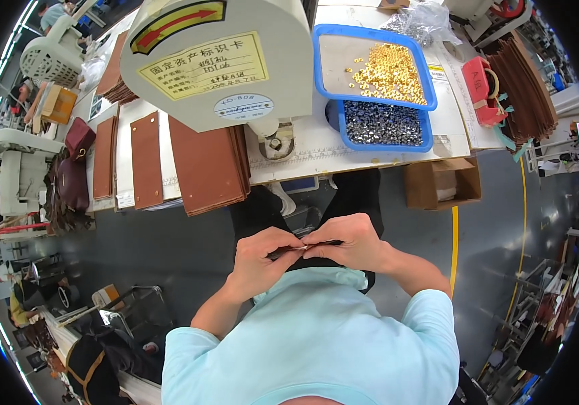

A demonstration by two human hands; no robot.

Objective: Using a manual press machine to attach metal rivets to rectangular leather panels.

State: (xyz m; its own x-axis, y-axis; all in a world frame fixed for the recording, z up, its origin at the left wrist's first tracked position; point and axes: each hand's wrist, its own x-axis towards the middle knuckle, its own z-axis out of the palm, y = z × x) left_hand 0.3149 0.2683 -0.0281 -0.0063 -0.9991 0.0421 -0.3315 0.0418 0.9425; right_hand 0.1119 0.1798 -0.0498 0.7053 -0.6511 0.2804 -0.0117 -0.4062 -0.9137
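Note:
Close in front of my body, above my lap, my left hand (262, 255) and my right hand (351, 243) meet at the fingertips. Both are closed in a pinch on a small, thin, dark piece (277, 254), mostly covered by the fingers. A light speck shows where the fingertips touch; its kind is too small to tell. Beyond the hands, at the table's near edge, stands a white press machine (289, 61) with a metal post (277, 143) below its head. Brown leather panels (209, 165) lie stacked left of the post, overhanging the edge.
Right of the machine, a blue tray (318, 64) of gold-coloured fittings partly overlaps another blue tray (429, 131) of dark, silvery studs. More brown panels (147, 158) lie at left. A cardboard box (465, 192) sits below the table; a red holder (480, 88) stands far right.

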